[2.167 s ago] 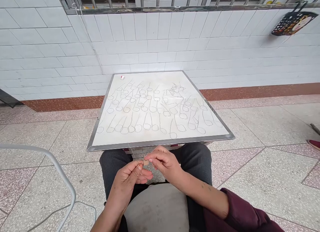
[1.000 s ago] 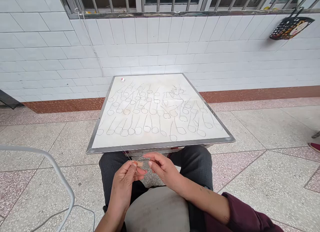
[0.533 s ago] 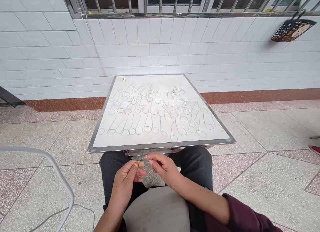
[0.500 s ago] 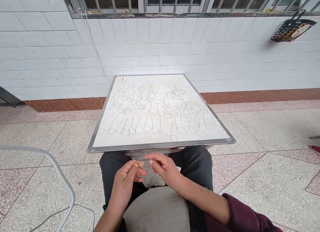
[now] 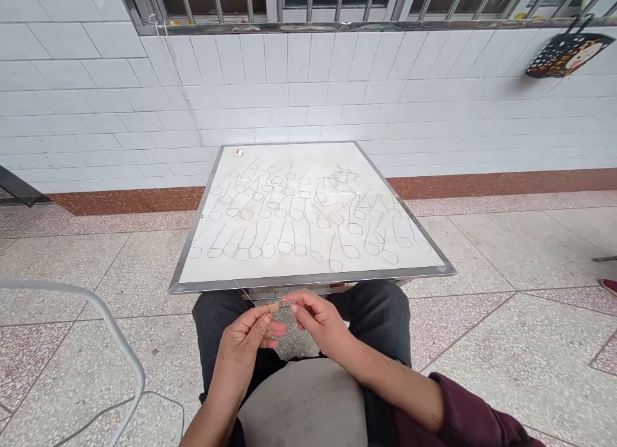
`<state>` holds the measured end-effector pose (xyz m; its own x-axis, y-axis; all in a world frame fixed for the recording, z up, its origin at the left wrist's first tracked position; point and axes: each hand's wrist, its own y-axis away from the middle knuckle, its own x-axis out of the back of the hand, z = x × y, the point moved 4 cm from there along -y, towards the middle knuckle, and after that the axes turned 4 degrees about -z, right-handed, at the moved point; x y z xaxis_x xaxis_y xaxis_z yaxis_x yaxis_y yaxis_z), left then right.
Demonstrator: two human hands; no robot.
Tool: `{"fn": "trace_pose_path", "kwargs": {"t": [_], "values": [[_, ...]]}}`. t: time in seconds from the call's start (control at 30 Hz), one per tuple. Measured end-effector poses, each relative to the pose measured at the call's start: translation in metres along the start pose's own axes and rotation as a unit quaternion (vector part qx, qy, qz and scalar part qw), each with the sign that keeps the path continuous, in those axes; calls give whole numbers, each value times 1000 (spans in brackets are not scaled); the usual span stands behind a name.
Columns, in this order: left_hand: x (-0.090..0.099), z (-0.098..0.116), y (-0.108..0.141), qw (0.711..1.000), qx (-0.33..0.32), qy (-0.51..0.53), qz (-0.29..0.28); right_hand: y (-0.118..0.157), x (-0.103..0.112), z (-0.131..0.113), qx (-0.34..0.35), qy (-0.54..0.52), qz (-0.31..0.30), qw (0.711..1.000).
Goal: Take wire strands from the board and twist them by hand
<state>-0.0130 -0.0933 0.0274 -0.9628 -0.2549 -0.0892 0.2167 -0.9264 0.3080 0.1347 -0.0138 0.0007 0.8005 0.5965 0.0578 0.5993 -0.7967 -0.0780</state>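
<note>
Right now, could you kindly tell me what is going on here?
A seated person works before a table. The left hand pinches a small tan piece, with a thin strand extending up from there. The right hand has its fingertips close to the piece's other end; what they grip is too small to tell. Looped strands lie in rough rows on the table, with a tangle toward the back right.

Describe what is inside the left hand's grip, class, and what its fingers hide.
A small tan piece and a thin wire poke out of the left hand; whatever parts lie between its fingers are covered.
</note>
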Motion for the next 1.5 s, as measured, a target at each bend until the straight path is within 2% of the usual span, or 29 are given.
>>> {"fn": "trace_pose_path", "kwargs": {"t": [0.37, 0.67, 1.03, 1.27, 1.5], "values": [[-3, 11, 3, 994, -41, -100, 15, 0, 0, -3, 5, 2, -6, 1000], [-1, -1, 0, 985, -77, -156, 21, 0, 0, -2, 39, 40, -7, 998], [-2, 2, 3, 981, -88, -170, 15, 0, 1, -8, 57, 64, -4, 996], [-1, 0, 4, 983, -85, -157, 33, 1, 4, -14, 104, 119, -3, 988], [4, -3, -3, 973, -93, -211, -9, -3, 5, -16, 89, 161, -33, 982]]}}
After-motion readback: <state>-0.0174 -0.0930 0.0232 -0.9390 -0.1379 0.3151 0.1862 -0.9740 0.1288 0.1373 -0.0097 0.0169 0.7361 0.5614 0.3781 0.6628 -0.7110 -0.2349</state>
